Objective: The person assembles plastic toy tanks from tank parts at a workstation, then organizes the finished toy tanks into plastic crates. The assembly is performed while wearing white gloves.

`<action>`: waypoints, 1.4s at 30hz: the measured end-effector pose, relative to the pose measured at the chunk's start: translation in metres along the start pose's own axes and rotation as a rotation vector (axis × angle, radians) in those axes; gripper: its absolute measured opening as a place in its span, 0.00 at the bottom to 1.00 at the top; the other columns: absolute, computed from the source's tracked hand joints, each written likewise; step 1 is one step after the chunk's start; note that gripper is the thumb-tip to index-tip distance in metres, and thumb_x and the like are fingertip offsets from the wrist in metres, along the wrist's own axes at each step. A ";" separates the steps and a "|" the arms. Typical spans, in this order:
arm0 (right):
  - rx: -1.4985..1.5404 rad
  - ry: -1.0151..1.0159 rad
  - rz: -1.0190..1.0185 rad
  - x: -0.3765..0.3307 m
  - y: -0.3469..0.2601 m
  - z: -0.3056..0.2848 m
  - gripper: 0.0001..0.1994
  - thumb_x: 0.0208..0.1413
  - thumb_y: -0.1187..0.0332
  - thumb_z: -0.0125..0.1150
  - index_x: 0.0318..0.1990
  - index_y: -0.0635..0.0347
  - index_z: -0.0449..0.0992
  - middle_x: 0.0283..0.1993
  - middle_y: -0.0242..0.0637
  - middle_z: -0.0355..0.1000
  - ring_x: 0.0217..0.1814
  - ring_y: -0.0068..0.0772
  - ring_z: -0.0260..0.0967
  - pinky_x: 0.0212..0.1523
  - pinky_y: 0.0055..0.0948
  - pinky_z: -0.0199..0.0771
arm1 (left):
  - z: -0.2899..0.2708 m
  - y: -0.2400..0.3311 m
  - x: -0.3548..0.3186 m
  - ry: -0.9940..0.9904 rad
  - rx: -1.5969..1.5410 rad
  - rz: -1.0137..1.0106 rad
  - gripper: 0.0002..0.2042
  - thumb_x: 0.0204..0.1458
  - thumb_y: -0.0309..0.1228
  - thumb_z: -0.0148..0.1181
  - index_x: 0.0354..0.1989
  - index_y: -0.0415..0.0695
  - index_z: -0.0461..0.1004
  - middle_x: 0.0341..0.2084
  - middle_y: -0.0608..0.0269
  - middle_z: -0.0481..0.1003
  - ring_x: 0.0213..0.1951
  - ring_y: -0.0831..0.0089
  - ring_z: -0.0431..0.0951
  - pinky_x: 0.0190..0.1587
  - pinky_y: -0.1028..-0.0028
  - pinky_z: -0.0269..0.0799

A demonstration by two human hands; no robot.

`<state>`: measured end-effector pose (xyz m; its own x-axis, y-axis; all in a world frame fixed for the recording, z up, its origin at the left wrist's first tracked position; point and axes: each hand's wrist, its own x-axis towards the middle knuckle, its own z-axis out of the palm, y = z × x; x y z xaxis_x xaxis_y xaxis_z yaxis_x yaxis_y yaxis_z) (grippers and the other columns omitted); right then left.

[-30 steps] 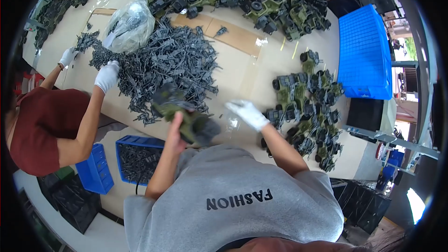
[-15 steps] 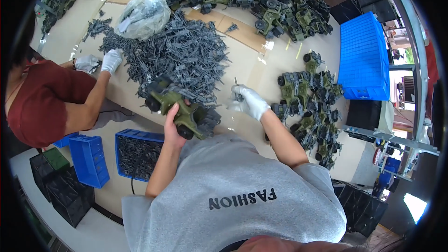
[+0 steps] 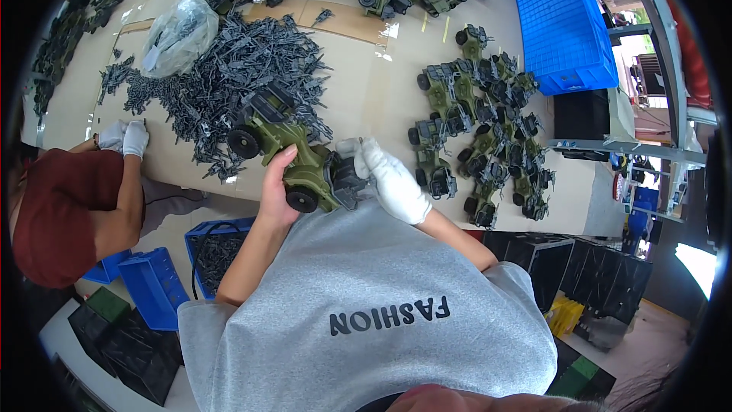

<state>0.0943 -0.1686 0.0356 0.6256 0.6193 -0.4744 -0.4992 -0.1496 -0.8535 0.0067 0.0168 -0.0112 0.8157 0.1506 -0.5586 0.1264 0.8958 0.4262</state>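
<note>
Cardboard-covered table [image 3: 366, 91], blue crate [image 3: 564, 23] far right, both hands [image 3: 278, 191] [image 3: 393, 179] gripping green toy jeep [image 3: 293, 156].

Beige table [image 3: 381, 84], grey parts [image 3: 221, 84], toy jeeps [image 3: 480, 130] (green)

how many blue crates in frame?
3, possibly more hidden. Large blue crate upside down at the table's far right; one holding grey parts below the table edge; small blue crate on the floor beside it.

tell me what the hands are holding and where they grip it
Both hold one green toy jeep. The bare left hand grips its side by a wheel; the gloved right hand is at its dark grey end, exact grip unclear.
</note>
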 end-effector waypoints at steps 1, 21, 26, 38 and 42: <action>-0.148 0.035 -0.133 -0.005 0.002 0.004 0.27 0.74 0.48 0.35 0.52 0.65 0.74 0.31 0.24 0.59 0.35 0.18 0.56 0.43 0.20 0.61 | 0.001 -0.001 -0.001 0.002 -0.010 0.003 0.16 0.59 0.37 0.57 0.52 0.43 0.75 0.43 0.63 0.79 0.45 0.69 0.79 0.50 0.67 0.75; 0.241 0.016 0.064 -0.018 0.016 -0.007 0.32 0.74 0.49 0.32 0.72 0.68 0.53 0.75 0.44 0.53 0.78 0.35 0.46 0.77 0.32 0.43 | -0.014 -0.016 -0.049 -0.123 0.685 0.349 0.22 0.50 0.24 0.64 0.56 0.47 0.79 0.55 0.49 0.76 0.58 0.53 0.75 0.65 0.63 0.63; 0.012 0.015 -0.034 -0.021 0.038 -0.014 0.38 0.70 0.39 0.35 0.72 0.66 0.53 0.72 0.42 0.58 0.73 0.34 0.56 0.73 0.35 0.52 | 0.005 -0.015 -0.055 -0.038 0.640 0.223 0.14 0.55 0.23 0.63 0.50 0.37 0.80 0.54 0.56 0.77 0.54 0.66 0.77 0.61 0.67 0.67; -0.180 0.235 -0.241 0.028 0.073 -0.057 0.27 0.74 0.54 0.36 0.64 0.73 0.62 0.64 0.45 0.64 0.69 0.36 0.59 0.70 0.29 0.54 | 0.016 -0.037 0.052 -0.170 0.736 0.082 0.17 0.59 0.37 0.63 0.49 0.36 0.77 0.45 0.58 0.79 0.44 0.71 0.78 0.50 0.72 0.73; -1.044 0.654 -0.428 0.054 0.175 -0.122 0.23 0.72 0.61 0.41 0.67 0.67 0.61 0.65 0.58 0.63 0.68 0.58 0.61 0.69 0.41 0.59 | -0.033 -0.116 0.177 -0.168 1.072 0.116 0.34 0.59 0.54 0.60 0.61 0.36 0.65 0.43 0.55 0.80 0.44 0.68 0.79 0.48 0.69 0.75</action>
<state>0.1141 -0.2552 -0.1661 0.9396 0.3236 0.1113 0.3251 -0.7424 -0.5857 0.1181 -0.0471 -0.1830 0.9108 0.0790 -0.4052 0.4036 0.0370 0.9142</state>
